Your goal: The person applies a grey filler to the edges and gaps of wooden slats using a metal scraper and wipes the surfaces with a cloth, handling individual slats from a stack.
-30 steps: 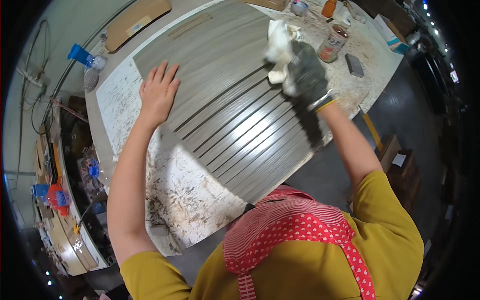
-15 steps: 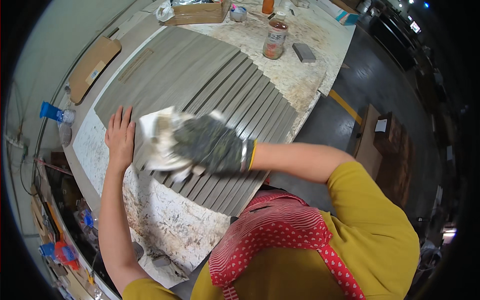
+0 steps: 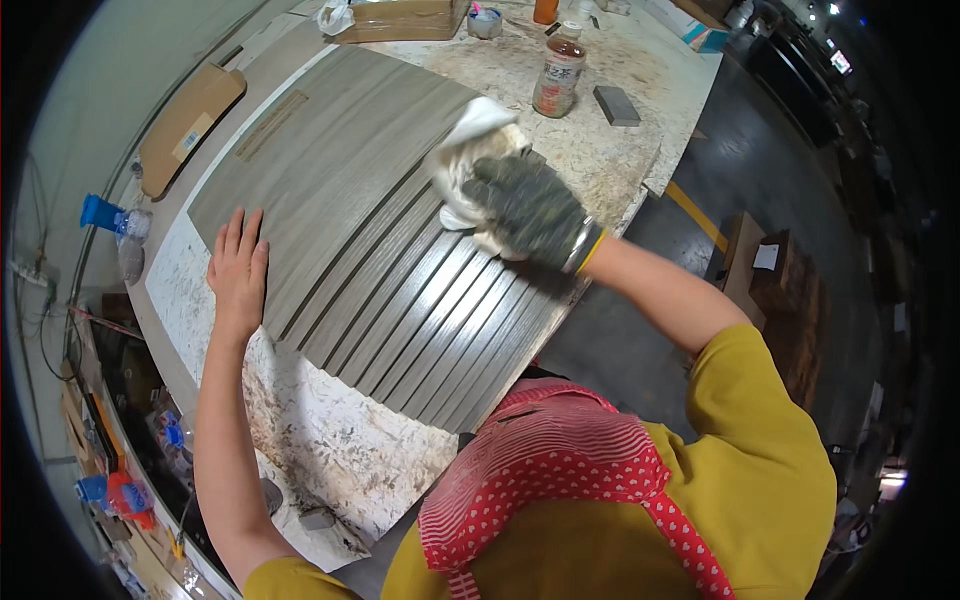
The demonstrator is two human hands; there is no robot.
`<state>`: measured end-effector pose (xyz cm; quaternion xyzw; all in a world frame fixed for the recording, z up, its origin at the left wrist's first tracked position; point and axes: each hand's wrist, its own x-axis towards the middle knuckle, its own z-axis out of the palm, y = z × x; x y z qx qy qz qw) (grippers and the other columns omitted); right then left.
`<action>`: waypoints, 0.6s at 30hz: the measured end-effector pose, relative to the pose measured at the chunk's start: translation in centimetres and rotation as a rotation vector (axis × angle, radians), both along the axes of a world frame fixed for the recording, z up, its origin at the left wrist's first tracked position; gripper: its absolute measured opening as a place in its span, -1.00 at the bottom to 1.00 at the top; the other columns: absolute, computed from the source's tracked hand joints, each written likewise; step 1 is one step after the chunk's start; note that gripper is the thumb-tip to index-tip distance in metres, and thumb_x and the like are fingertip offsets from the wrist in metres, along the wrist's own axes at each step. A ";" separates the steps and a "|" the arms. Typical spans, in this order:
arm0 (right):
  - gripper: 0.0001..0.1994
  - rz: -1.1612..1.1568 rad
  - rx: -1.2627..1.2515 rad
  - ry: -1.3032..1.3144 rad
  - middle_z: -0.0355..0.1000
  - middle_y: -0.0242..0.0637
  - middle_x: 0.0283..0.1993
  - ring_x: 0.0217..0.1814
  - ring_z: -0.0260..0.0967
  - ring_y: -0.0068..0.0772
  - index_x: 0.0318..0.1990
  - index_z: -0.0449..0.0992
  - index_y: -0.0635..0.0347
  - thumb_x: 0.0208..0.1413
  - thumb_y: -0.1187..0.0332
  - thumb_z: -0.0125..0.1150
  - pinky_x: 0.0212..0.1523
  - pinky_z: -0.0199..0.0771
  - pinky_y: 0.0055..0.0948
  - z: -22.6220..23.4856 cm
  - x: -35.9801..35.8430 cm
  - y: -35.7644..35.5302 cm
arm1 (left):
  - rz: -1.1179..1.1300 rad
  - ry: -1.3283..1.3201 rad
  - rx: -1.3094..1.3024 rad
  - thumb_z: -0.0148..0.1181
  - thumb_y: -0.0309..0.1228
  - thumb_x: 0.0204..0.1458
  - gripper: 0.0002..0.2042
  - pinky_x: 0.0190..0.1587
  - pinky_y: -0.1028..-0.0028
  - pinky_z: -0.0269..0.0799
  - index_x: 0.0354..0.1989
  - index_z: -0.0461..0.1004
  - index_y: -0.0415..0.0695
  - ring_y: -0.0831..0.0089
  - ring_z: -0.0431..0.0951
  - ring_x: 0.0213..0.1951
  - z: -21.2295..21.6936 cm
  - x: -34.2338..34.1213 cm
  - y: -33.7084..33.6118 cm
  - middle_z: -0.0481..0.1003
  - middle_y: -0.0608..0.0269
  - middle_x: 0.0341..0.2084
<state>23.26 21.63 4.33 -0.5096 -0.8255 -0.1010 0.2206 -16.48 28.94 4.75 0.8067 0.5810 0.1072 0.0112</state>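
Observation:
Several grey wood-grain boards [image 3: 350, 130] lie overlapped like steps across the table, the top one at the far left showing its whole face. My bare left hand [image 3: 238, 275] rests flat near the left edge of the top board, fingers stretched out. On my right hand [image 3: 530, 212] is a dark patterned work glove with a yellow-edged cuff. Its fingers are closed on a bunched, stained white cloth [image 3: 478, 135], pressed on the far right ends of the stepped boards. Motion blurs the cloth slightly, and part of it is hidden under the glove.
At the back stand a drink bottle [image 3: 559, 70], a grey block [image 3: 616, 106], a small tub [image 3: 485, 22] and a cardboard box [image 3: 405, 22]. A brown cardboard piece [image 3: 190, 130] lies along the left edge. Cartons [image 3: 778, 272] stand on the floor to the right.
My right hand has swept the cloth from beside my left hand to the far right ends of the boards. The near ends of the boards are now uncovered. My left hand has barely moved.

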 end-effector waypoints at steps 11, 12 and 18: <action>-0.61 -0.346 0.064 0.102 0.47 -0.09 -0.10 -0.01 0.36 -0.08 0.03 0.47 0.13 -0.02 0.35 0.11 0.06 0.36 -0.25 -0.8 10.7 2.6 | -0.030 -0.021 0.025 -0.26 -0.11 0.24 -0.55 0.30 0.05 -0.20 0.29 0.20 0.13 0.18 0.04 0.33 -0.7 0.1 -0.2 0.09 0.21 0.32; -0.61 -0.286 -0.007 0.285 0.45 -0.08 -0.09 -0.03 0.37 -0.10 0.03 0.46 0.12 -0.02 0.34 0.11 0.04 0.37 -0.23 -0.2 8.4 1.8 | -0.013 0.010 0.053 -0.26 -0.13 0.25 -0.56 0.30 0.12 -0.15 0.29 0.20 0.12 0.19 0.05 0.32 -0.5 -0.3 -0.5 0.11 0.20 0.31; -0.66 0.207 -0.225 0.339 0.40 -0.17 -0.12 -0.11 0.39 -0.22 -0.01 0.39 0.20 0.05 0.29 0.07 -0.17 0.45 -0.35 -4.6 -8.4 -5.3 | -0.001 -0.020 0.065 -0.23 -0.10 0.23 -0.56 0.28 0.03 -0.15 0.27 0.22 0.18 0.20 0.06 0.31 -0.8 0.1 0.3 0.13 0.24 0.30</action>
